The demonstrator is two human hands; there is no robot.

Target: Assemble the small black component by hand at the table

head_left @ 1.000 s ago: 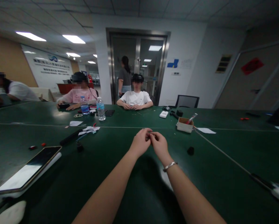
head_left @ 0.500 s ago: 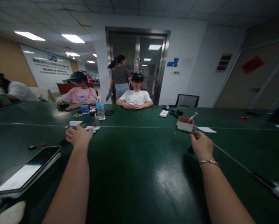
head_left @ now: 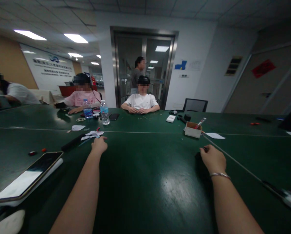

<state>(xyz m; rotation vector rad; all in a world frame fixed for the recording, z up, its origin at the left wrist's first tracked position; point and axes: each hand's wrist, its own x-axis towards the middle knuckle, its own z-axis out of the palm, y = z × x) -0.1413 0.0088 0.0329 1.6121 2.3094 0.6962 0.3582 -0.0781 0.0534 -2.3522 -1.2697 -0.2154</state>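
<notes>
From where I stand, the small open box (head_left: 193,132) on the green surface (head_left: 145,162) is the thing I'd watch. The right hand (head_left: 212,159) is just on the near side of it, a little to the right, with its fingers curled in. A dark bit (head_left: 205,149) shows at the fingertips; I can't tell whether it is gripped or is only shadow. If it is something held, so small a piece could slip from a loose pinch. Pushed forward carelessly, the same hand might bump the box and tip out the thin clear stick (head_left: 201,122) leaning from it.

The left hand (head_left: 99,144) is well to the left of the box, fingers bent, just beside the paper scraps (head_left: 93,134); whether it touches them or holds anything, I can't tell. Loose paper like that could scatter if the wrist sweeps sideways. Farther left of the box and nearer the person, the phone (head_left: 28,177) could get knocked by a wide swing of the left forearm (head_left: 84,182).
</notes>
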